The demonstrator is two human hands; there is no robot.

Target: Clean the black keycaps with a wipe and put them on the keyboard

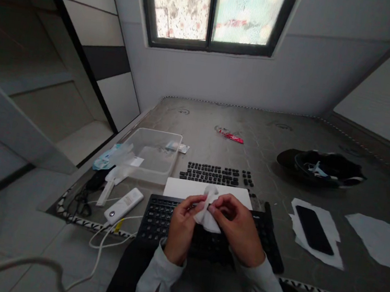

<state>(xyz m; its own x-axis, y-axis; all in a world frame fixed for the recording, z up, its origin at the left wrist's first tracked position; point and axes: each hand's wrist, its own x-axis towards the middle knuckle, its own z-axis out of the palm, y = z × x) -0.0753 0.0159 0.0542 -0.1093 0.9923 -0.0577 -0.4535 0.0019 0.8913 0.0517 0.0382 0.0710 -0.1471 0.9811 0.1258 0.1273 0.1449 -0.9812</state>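
Between the fingertips of my left hand (182,229) and my right hand (241,230) is a crumpled white tissue (209,220). Both hands are closed on it in a pinch, and whether anything small is wrapped inside cannot be seen. Under my hands lies a black keyboard (158,216), partly covered by them. A flat white sheet or box (183,189) rests just behind the keyboard. Beyond that, rows of loose black keycaps (209,173) are laid out on the grey-brown surface.
Left are a clear plastic bin (174,162), plastic bags (109,158) and a white power strip (124,205) with cables. A phone (313,230) on white paper and a dark cap (318,168) lie right. A red packet (231,135) lies farther back.
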